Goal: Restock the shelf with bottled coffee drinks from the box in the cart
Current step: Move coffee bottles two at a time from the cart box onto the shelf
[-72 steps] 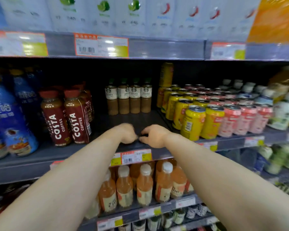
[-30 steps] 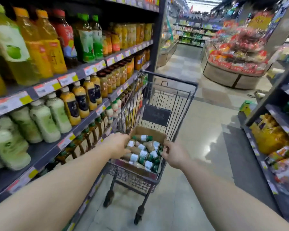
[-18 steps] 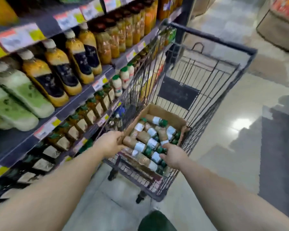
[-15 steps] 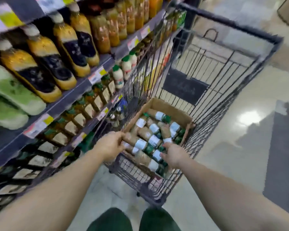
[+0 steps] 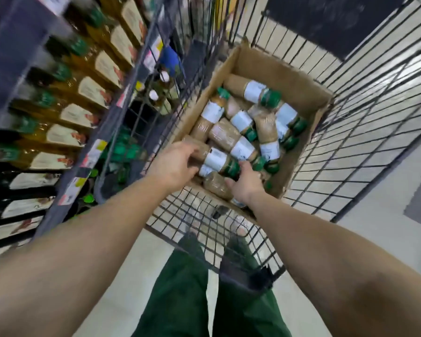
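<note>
Hands first: your left hand (image 5: 174, 166) reaches into the near left corner of the cardboard box (image 5: 281, 69), its fingers curled over the brown body of one bottled coffee drink (image 5: 213, 159) that lies on its side on top of the pile. Your right hand (image 5: 244, 183) is at the near edge of the box, fingers bent around that same bottle's green-capped end; motion blur hides how firmly either hand grips. The other coffee bottles (image 5: 243, 120) lie jumbled in the box, white labels and green caps pointing various ways. The box sits in the wire cart (image 5: 350, 132), against its left side. Shelves (image 5: 17, 76) of green-capped bottles run along the left.
</note>
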Available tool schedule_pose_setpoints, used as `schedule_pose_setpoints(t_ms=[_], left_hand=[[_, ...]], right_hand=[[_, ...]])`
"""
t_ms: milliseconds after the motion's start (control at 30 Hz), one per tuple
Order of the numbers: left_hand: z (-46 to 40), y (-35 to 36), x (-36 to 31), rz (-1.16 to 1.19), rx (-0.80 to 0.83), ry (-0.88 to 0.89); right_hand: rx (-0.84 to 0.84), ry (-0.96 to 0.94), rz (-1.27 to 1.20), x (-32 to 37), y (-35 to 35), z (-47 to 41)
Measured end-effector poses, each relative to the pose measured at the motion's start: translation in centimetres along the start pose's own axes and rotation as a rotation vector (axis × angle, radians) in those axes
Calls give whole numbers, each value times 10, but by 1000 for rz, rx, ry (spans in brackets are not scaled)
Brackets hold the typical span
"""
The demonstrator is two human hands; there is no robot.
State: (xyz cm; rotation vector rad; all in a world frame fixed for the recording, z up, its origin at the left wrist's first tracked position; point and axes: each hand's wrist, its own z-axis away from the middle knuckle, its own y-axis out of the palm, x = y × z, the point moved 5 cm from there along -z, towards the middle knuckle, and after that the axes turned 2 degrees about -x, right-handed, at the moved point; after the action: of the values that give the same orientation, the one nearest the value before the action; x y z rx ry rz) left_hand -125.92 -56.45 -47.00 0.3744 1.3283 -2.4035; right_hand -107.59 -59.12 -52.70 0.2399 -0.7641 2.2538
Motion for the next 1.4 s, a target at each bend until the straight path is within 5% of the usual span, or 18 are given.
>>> schedule_pose_setpoints(t_ms=[233,367,467,733,833,933,1167,1400], left_hand=[[-21,19,4,-67,14,124],[-36,28,4,-101,55,141],[-47,34,3,-161,92,150],[-65,42,-3,-450,117,347],[-68,41,-1,-352,112,297],[-67,37,0,-209,80,183],[-65,26,-1,-19,19,30],[-38,5,-4,20,90,11]], right_hand=[[-151,122,-332,-12,27,-18],[-177,161,-316,-20,25,-34],[-166,131,-179,-20,12,-42],[-83,-57,-429,-10,-8,-19],[-332,-49,-497,-20,-33,-14],[-561,85,-208,-36,-51,-28],[-359,46,-3,-36,-31,-52],[-259,8,-56,-18,-49,-13]])
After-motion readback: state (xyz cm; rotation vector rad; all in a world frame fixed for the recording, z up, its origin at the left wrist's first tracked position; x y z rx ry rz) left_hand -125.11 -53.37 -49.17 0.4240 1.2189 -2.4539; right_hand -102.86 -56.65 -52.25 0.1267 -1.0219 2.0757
